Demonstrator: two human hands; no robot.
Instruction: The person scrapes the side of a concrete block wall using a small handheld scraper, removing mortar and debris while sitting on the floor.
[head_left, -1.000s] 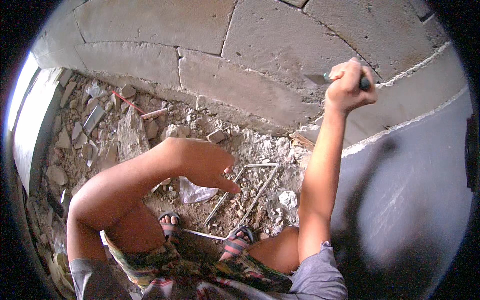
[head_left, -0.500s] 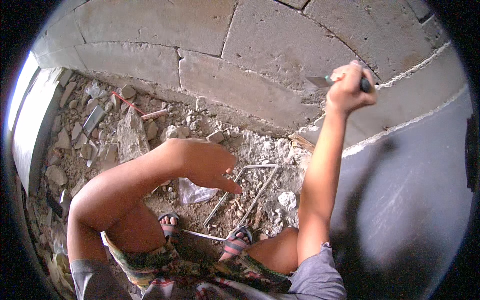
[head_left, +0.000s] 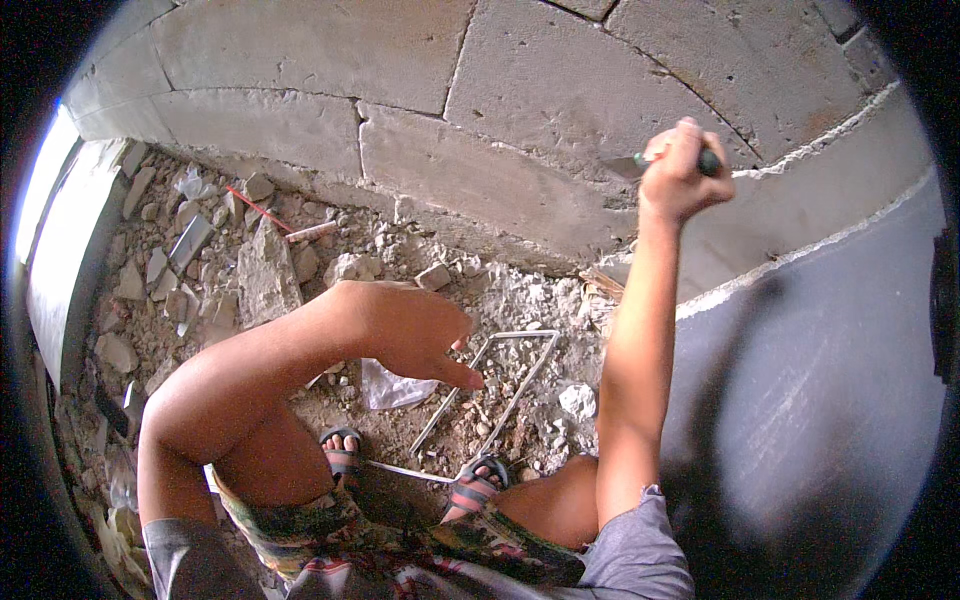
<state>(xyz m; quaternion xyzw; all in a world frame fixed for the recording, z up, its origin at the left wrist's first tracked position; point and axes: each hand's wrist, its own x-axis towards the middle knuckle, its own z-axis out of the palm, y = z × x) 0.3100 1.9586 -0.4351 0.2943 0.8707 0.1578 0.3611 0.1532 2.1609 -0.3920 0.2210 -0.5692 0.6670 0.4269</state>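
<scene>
My right hand [head_left: 682,178] is raised to the block wall [head_left: 560,130], its fingers wrapped round the dark handle of a putty knife [head_left: 627,168]. The flat metal blade sticks out to the left, close against the grey face of a block; I cannot tell if it touches. My left hand [head_left: 415,335] hangs over the ground in front of my knees, holding nothing. Its thumb and a fingertip show apart, while the other fingers are hidden behind the back of the hand.
Broken blocks and rubble [head_left: 268,270] cover the ground on the left. A bent white frame [head_left: 515,395] lies before my sandalled feet, with a clear plastic bag [head_left: 395,385] beside it. A smooth grey panel [head_left: 820,400] stands at the right; a pale board [head_left: 75,260] stands far left.
My right hand has shifted slightly to the left along the wall with the putty knife. The left hand stays almost where it was.
</scene>
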